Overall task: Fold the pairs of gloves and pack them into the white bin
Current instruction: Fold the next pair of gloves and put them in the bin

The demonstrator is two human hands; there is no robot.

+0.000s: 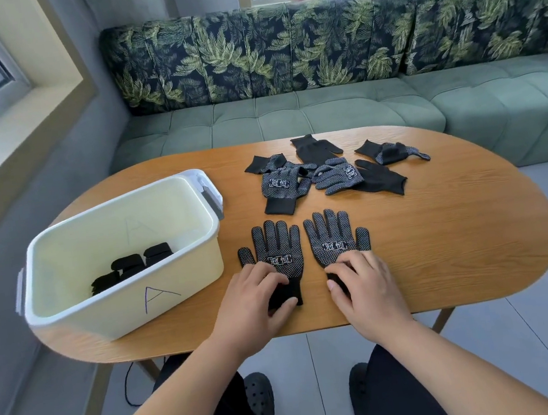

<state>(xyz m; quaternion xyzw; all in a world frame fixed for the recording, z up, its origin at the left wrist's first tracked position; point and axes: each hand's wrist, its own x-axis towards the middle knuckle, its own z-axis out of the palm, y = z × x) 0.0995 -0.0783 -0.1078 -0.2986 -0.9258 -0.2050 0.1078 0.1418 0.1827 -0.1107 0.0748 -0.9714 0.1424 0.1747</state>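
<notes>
Two black dotted gloves lie flat, palm side up, side by side near the table's front edge: the left glove (275,246) and the right glove (335,237), fingers pointing away from me. My left hand (259,298) rests on the left glove's cuff, thumb and fingers around it. My right hand (361,282) covers the right glove's cuff the same way. Behind them lies a loose heap of several more black gloves (323,173). The white bin (184,273), marked with a letter A, stands at the table's left and holds folded black gloves (131,266).
The oval wooden table (459,236) stands in front of a green sofa (323,111) with leaf-print cushions. A window sill runs along the left wall. Potted plants and bottles stand on the far sill. My legs and black shoes show below the table edge.
</notes>
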